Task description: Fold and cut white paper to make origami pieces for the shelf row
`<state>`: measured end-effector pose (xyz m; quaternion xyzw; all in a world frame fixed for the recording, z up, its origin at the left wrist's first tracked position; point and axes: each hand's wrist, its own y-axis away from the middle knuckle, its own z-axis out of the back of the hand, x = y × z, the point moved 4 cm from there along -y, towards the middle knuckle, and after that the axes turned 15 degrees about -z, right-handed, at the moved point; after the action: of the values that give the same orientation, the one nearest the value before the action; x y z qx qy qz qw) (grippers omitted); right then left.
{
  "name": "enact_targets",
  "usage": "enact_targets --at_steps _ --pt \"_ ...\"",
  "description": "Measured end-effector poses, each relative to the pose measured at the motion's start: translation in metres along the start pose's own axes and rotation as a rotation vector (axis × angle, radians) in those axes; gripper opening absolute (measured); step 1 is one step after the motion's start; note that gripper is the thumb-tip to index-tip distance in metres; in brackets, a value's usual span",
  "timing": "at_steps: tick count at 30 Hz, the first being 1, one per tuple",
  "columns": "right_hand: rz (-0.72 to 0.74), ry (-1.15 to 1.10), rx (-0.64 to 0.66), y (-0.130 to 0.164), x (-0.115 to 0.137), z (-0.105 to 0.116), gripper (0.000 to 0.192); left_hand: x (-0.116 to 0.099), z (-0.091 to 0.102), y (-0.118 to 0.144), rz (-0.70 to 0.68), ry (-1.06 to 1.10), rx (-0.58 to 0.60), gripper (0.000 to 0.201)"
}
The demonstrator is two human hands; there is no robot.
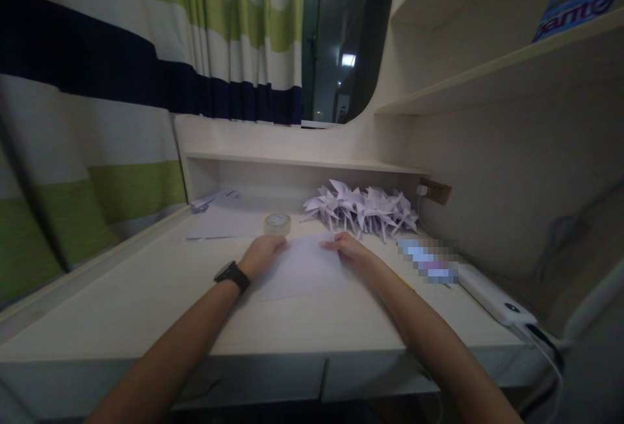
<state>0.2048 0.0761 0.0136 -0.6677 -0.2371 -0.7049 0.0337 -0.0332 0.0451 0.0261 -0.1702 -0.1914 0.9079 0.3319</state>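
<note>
A white sheet of paper [307, 271] lies over the desk in front of me, its far edge between both hands. My left hand [264, 253], with a dark watch [233, 275] on the wrist, pinches the sheet's far left corner. At the far right corner my right hand [347, 248] grips it between thumb and fingers. Just beyond the left hand stands a roll of clear tape [277, 223]. Behind the right hand is a heap of folded white paper pinwheels [361, 208].
More white paper [227, 219] lies at the back left, with rolled paper sticks [213, 199] behind it. On the right are a blurred-out phone-like object [428, 261] and a white power strip [497, 297] with cables. A plastic bottle [580, 4] stands on the upper shelf [502, 66].
</note>
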Motion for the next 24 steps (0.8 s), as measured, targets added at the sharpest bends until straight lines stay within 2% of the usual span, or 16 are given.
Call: enact_targets --at_steps 5,8,14,19,24 --pt "0.015 0.037 -0.004 -0.002 -0.001 0.001 0.02 0.002 0.001 -0.002 -0.005 0.078 -0.087 0.027" --pt "0.037 0.065 -0.015 -0.004 0.0 0.002 0.025 0.007 0.003 -0.002 0.064 0.151 -0.135 0.024" --pt "0.094 0.146 -0.063 -0.007 0.003 0.003 0.035 0.01 0.005 -0.004 0.123 0.208 -0.13 0.022" --pt "0.129 0.236 -0.093 -0.007 -0.001 0.002 0.042 0.008 0.009 -0.004 0.134 0.14 -0.106 0.023" --pt "0.178 0.382 -0.216 -0.007 0.004 0.006 0.044 0.007 0.01 -0.005 0.098 0.11 -0.103 0.025"
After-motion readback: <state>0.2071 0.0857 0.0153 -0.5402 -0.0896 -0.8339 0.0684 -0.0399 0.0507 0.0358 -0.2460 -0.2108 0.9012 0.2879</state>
